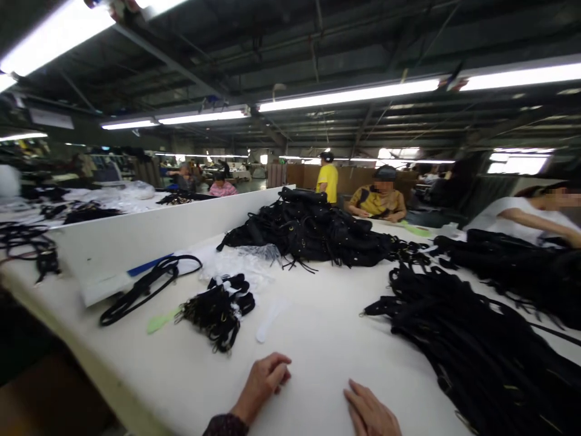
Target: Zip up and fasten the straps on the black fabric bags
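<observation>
White table (318,339) heaped with black straps (481,351).
Left hand (263,381) loosely curled, right hand (370,412) flat; both empty, apart.

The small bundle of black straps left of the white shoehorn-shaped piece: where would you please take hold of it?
Grip the small bundle of black straps around its narrow waist, from the near side with the left hand; its ends splay out, and open table lies between.

Plenty of bare white table (318,339) straight ahead of both hands. Far left there's a bundle of small black straps (216,309), a big strap pile (481,351) crowds the right, and a heap of black bags (313,233) blocks the far middle.
</observation>
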Demonstrator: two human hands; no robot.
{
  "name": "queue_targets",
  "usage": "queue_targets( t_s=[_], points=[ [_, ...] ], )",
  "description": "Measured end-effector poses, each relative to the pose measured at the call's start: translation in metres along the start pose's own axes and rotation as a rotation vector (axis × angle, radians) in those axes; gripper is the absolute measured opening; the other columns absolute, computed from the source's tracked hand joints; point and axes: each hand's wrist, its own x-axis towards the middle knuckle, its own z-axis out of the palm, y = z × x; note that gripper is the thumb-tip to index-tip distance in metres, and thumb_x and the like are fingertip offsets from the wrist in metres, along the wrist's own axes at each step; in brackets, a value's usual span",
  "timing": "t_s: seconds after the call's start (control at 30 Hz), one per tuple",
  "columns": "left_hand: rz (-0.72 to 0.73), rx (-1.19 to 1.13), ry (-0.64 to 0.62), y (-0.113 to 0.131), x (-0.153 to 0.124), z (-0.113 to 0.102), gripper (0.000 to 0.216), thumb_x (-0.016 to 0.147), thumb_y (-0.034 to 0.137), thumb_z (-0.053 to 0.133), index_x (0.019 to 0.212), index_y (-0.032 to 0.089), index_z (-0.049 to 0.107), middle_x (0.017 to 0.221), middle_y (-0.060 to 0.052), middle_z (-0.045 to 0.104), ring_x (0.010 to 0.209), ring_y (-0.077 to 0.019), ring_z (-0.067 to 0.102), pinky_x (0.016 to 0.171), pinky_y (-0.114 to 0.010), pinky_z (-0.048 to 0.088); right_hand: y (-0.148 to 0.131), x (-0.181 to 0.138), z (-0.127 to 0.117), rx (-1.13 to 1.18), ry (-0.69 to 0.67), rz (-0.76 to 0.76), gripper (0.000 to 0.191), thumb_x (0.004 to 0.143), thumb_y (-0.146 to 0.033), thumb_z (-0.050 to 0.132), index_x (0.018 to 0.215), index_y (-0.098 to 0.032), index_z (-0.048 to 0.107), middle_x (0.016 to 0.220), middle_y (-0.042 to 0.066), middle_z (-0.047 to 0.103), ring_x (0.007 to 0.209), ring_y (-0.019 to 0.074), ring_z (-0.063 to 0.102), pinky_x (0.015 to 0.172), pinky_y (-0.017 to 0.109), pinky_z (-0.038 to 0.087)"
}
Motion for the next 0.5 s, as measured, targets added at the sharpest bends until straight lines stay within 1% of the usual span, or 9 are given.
queue_targets(
  t_s=[0.07,0.1,0.17,0.23,0.27,0.33,0.4,0.43,0.5],
  points=[
    [0.016,0.025,0.022,0.006,-0.004,-0.005,0.035,0.085,0.034,0.047,0.107,0.017,0.069,0.084,-0.006,0.076,0.074,-0.0171,0.068,0.059,-0.027,0.054,0.002,-0.001,0.006,0.016,-0.040,0.010,0.035,0.093,-0.046,0.048,0.113,-0.032,0.073,0.120,0.003,0.074,0.105,0.0262,0.072,0.078,0.038,0.063],
    [0.038,0.048,0.030,0.008,-0.008,-0.009,0.033,0.085,0.032,0.048,0.107,0.019,0.070,0.086,-0.006,0.077,0.078,-0.0179,0.070,0.065,-0.029,0.056,0.003,-0.002,0.008,0.027,-0.056,0.020,0.036,0.093,-0.046,0.047,0.114,-0.032,0.072,0.121,0.004,0.073,0.106,0.0265,0.072,0.079,0.039,0.063],
    [0.102,0.098,0.049,0.010,-0.016,-0.021,0.030,0.084,0.027,0.053,0.106,0.022,0.072,0.100,-0.006,0.078,0.095,-0.0201,0.070,0.087,-0.036,0.056,0.004,-0.004,0.012,0.045,-0.074,0.046,0.038,0.093,-0.046,0.045,0.115,-0.032,0.073,0.123,0.004,0.072,0.108,0.0271,0.071,0.081,0.041,0.063],
    [0.184,0.207,0.103,0.011,-0.025,-0.040,0.034,0.083,0.021,0.055,0.112,0.026,0.071,0.123,-0.006,0.072,0.118,-0.0224,0.062,0.110,-0.042,0.044,0.003,-0.005,0.013,0.053,-0.087,0.067,0.039,0.093,-0.045,0.044,0.115,-0.031,0.073,0.124,0.004,0.072,0.110,0.0276,0.070,0.084,0.042,0.062],
    [0.231,0.312,0.146,0.012,-0.028,-0.051,0.038,0.083,0.018,0.054,0.117,0.028,0.068,0.135,-0.006,0.065,0.128,-0.0236,0.055,0.116,-0.046,0.036,0.002,-0.005,0.012,0.055,-0.092,0.073,0.038,0.092,-0.045,0.045,0.115,-0.031,0.073,0.124,0.004,0.071,0.111,0.0277,0.069,0.085,0.043,0.062],
    [0.327,0.600,0.245,0.015,-0.028,-0.077,0.045,0.085,0.014,0.051,0.124,0.031,0.064,0.148,-0.005,0.054,0.140,-0.0265,0.043,0.119,-0.054,0.029,0.002,-0.006,0.012,0.062,-0.101,0.081,0.038,0.092,-0.044,0.046,0.115,-0.030,0.072,0.125,0.004,0.071,0.112,0.0278,0.069,0.087,0.044,0.061],
    [0.406,0.883,0.326,0.022,-0.020,-0.102,0.048,0.085,0.015,0.053,0.129,0.032,0.060,0.154,-0.005,0.047,0.146,-0.0299,0.034,0.119,-0.059,0.024,0.003,-0.007,0.015,0.071,-0.102,0.088,0.038,0.091,-0.044,0.047,0.116,-0.029,0.072,0.125,0.004,0.071,0.112,0.0282,0.069,0.089,0.045,0.061],
    [0.419,0.977,0.353,0.027,-0.013,-0.114,0.050,0.083,0.017,0.057,0.131,0.031,0.058,0.156,-0.006,0.044,0.148,-0.0317,0.030,0.120,-0.060,0.020,0.005,-0.008,0.017,0.075,-0.099,0.084,0.038,0.091,-0.043,0.048,0.116,-0.029,0.072,0.126,0.005,0.071,0.112,0.0283,0.069,0.090,0.045,0.061],
    [0.364,1.114,0.408,0.039,0.003,-0.137,0.057,0.082,0.024,0.062,0.137,0.029,0.052,0.160,-0.007,0.039,0.149,-0.0334,0.025,0.121,-0.059,0.015,0.010,-0.010,0.024,0.077,-0.091,0.056,0.038,0.091,-0.042,0.048,0.117,-0.029,0.072,0.126,0.005,0.070,0.112,0.0285,0.069,0.090,0.045,0.061]
  ],
)
